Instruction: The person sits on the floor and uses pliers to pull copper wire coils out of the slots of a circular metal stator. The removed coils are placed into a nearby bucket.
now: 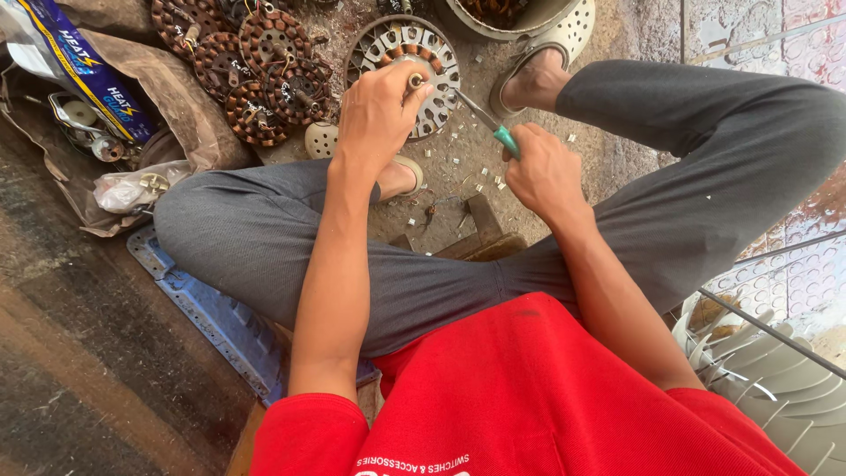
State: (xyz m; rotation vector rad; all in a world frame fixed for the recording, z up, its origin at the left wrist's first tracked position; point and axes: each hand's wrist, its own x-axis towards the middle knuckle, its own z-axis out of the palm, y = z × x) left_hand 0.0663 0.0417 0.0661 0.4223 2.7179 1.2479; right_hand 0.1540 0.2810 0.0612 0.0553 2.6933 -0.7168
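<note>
Floor: gritty concrete w/ metal scraps, a pile of copper-wound stators [256,75] off to the left
Left hand [377,115]: fingers curled over the round motor plate [407,66] – pinching its center shaft
Right hand [539,172]: fist closed on green-handled screwdriver [486,120]
Axis: shaft slants up-left, tip toward plate – left hand nearer

The left hand [377,113] is being stretched forward, fingers curled down onto the round grey slotted metal motor disc [404,75]. The right hand [542,172], just right of that disc, is being clenched, wrist bent.
</note>
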